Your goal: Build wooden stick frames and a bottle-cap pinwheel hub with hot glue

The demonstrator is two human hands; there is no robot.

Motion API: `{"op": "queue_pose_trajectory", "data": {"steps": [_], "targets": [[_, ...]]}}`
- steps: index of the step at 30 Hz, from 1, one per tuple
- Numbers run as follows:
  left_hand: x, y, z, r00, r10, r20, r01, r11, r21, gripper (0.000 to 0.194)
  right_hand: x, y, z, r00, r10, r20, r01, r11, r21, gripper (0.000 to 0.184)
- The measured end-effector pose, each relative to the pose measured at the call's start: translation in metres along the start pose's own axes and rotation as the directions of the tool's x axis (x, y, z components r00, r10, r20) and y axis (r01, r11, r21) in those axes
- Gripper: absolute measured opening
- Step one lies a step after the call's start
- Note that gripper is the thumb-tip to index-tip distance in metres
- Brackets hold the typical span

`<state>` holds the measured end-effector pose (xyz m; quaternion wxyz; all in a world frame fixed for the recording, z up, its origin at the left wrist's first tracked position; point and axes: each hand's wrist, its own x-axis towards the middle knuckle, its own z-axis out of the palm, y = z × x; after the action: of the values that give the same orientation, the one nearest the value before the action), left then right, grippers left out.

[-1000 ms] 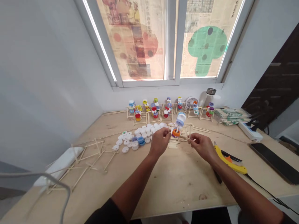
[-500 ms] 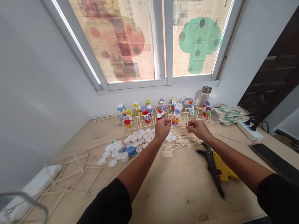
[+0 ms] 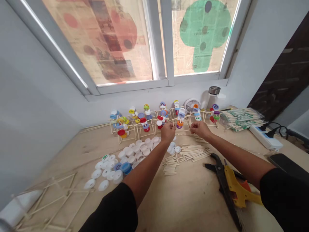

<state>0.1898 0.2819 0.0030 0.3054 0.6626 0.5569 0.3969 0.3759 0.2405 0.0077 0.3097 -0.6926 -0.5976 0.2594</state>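
Between my two hands stands a small frame of thin wooden sticks with a wheel of bottle caps (image 3: 180, 123), white and lilac at the top, orange and purple below. My left hand (image 3: 168, 132) is closed, its fingertips pinching the left side of this stick frame. On the opposite side, my right hand (image 3: 201, 129) pinches the right lower part of the frame. Similar stick frames with coloured cap wheels (image 3: 146, 124) stand in rows along the wall, close beside and behind it. The exact finger contact is small and partly hidden.
White bottle caps (image 3: 131, 151) and loose sticks (image 3: 193, 152) lie nearer me. Black cutters (image 3: 220, 177) and a yellow glue gun (image 3: 238, 190) rest at right. Further off are a power strip (image 3: 265, 137), bagged sticks (image 3: 242, 118), a fan (image 3: 192, 105) and a bottle (image 3: 212, 97). A larger stick frame (image 3: 65, 196) lies left.
My view has moved closer and tilted down, showing more of the glue gun. Both hands keep their pinch on the stick frame, which now stands in line with the front row.
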Motion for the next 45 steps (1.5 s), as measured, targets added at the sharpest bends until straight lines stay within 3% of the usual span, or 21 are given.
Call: {"op": "queue_pose_trajectory", "data": {"steps": [10,23,36,45], "targets": [[0.013,-0.002,0.013,1.000,-0.017,-0.004,0.017,0.991,0.130,0.012,0.025,0.015,0.009,0.991,0.086,0.106,-0.070,0.987,-0.144,0.028],[0.017,0.005,0.018,0.996,-0.079,0.046,0.063,0.955,0.289,0.019,0.028,0.006,0.009,0.982,0.155,0.111,-0.117,0.950,-0.290,0.027],[0.011,0.008,0.019,0.991,-0.115,0.065,0.091,0.951,0.297,0.045,0.023,0.006,0.014,0.981,0.151,0.118,-0.123,0.968,-0.217,0.030],[0.005,0.010,0.018,0.988,-0.139,0.067,0.114,0.950,0.292,0.038,0.021,0.004,0.018,0.992,0.111,0.065,-0.100,0.984,-0.148,0.031]]}}
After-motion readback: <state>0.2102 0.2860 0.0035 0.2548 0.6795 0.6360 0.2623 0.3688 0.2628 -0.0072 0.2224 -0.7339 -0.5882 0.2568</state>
